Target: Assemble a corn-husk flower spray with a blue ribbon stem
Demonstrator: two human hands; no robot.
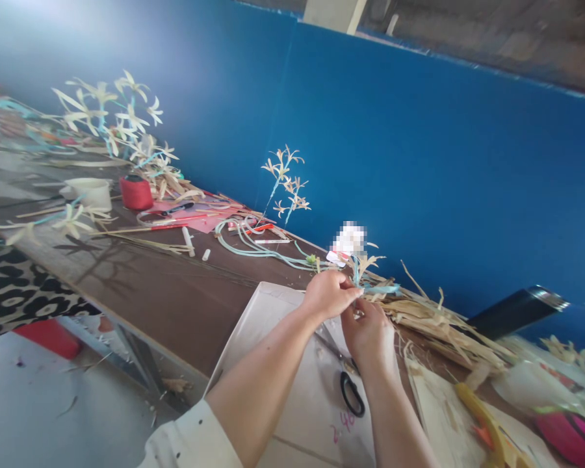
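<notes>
My left hand [327, 294] and my right hand [368, 331] meet above a pale board [268, 325] on the brown table [175, 299]. Both pinch a small straw flower [365, 266] on a light-blue wrapped stem [383, 288]. The left fingers close on the stem just under the petals. The right fingers curl under it from below. Black-handled scissors [351, 390] lie on the board beneath my right wrist.
A heap of dried straw strips [443, 325] lies right of my hands. Finished straw flowers [285, 182] stand against the blue wall [419, 162], more at the far left [112, 117]. A red thread spool [136, 192], a white cup [95, 192], blue cord [253, 247] and a black cylinder [517, 309] are around.
</notes>
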